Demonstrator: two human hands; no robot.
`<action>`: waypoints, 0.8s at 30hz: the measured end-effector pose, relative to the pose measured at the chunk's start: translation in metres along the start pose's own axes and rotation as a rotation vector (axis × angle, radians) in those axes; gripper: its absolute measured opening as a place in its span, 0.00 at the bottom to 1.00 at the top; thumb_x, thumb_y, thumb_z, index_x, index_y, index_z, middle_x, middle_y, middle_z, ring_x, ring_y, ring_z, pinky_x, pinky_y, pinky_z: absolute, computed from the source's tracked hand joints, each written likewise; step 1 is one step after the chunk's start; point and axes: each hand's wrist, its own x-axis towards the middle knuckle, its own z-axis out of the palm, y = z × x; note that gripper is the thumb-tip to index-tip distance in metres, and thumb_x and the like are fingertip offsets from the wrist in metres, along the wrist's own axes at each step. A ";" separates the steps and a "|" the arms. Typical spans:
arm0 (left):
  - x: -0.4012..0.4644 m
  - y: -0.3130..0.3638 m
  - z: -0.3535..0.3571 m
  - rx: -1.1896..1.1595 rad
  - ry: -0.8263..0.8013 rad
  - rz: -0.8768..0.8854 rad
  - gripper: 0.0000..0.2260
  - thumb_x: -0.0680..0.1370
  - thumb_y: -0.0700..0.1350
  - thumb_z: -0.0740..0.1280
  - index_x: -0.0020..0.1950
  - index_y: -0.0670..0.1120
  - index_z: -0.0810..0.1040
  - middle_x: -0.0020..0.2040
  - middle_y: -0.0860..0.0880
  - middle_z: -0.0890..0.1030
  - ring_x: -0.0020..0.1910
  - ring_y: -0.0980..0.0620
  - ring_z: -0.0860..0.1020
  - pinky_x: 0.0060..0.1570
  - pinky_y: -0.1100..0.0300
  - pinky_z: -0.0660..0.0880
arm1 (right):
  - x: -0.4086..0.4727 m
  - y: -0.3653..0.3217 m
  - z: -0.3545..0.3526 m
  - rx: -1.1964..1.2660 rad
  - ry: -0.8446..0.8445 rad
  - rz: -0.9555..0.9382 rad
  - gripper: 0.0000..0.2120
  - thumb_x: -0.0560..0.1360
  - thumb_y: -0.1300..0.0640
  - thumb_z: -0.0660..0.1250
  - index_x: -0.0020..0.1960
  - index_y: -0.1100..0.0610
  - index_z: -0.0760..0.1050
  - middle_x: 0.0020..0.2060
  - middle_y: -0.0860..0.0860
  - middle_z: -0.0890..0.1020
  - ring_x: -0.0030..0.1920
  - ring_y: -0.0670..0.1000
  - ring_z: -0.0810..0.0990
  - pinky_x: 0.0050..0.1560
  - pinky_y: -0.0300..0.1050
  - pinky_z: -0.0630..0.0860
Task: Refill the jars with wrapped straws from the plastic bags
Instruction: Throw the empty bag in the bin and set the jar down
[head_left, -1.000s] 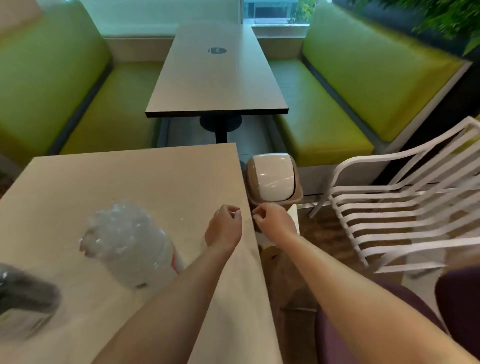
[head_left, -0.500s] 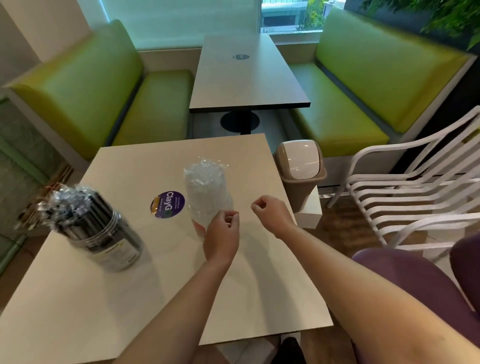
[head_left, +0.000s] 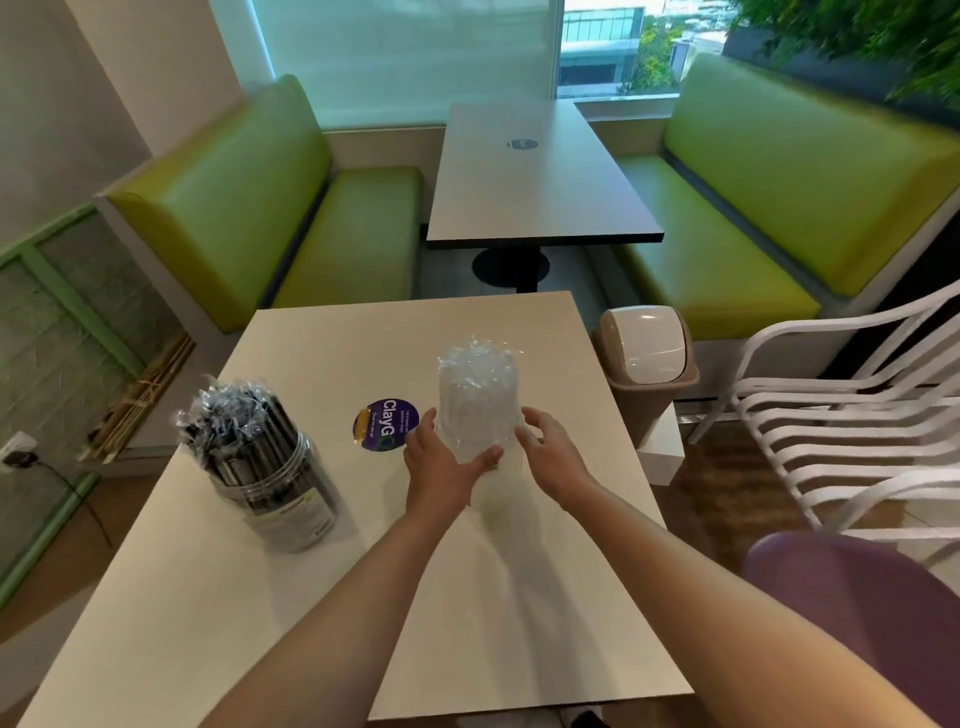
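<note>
Left hand (head_left: 441, 462) cups the clear plastic jar of white wrapped straws (head_left: 477, 400); right hand (head_left: 550, 454) hovers open-fingered beside it. A one-sided push could tip the tall jar.

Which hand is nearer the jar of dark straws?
Left. The left hand is just right of the dark-straw jar; the right hand lies farther right, beyond the clear-straw jar.
</note>
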 end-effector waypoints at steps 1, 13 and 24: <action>0.005 0.000 -0.001 0.004 -0.033 0.014 0.49 0.65 0.58 0.79 0.77 0.46 0.56 0.74 0.45 0.61 0.73 0.46 0.59 0.68 0.52 0.63 | 0.001 0.000 0.001 0.009 -0.008 0.006 0.22 0.82 0.49 0.57 0.75 0.54 0.63 0.72 0.51 0.67 0.71 0.52 0.68 0.68 0.46 0.65; 0.073 0.004 0.015 -0.115 -0.052 0.088 0.50 0.59 0.62 0.80 0.74 0.51 0.62 0.68 0.49 0.67 0.66 0.52 0.69 0.62 0.55 0.72 | 0.055 0.002 0.007 0.103 0.019 -0.053 0.22 0.82 0.45 0.56 0.75 0.45 0.63 0.69 0.47 0.67 0.70 0.47 0.67 0.66 0.41 0.62; 0.211 0.039 0.045 -0.125 -0.097 0.082 0.46 0.64 0.57 0.80 0.76 0.51 0.60 0.70 0.49 0.65 0.68 0.52 0.66 0.61 0.58 0.67 | 0.195 -0.035 0.001 0.089 0.044 -0.046 0.22 0.83 0.47 0.55 0.76 0.49 0.62 0.72 0.50 0.65 0.71 0.49 0.65 0.65 0.40 0.60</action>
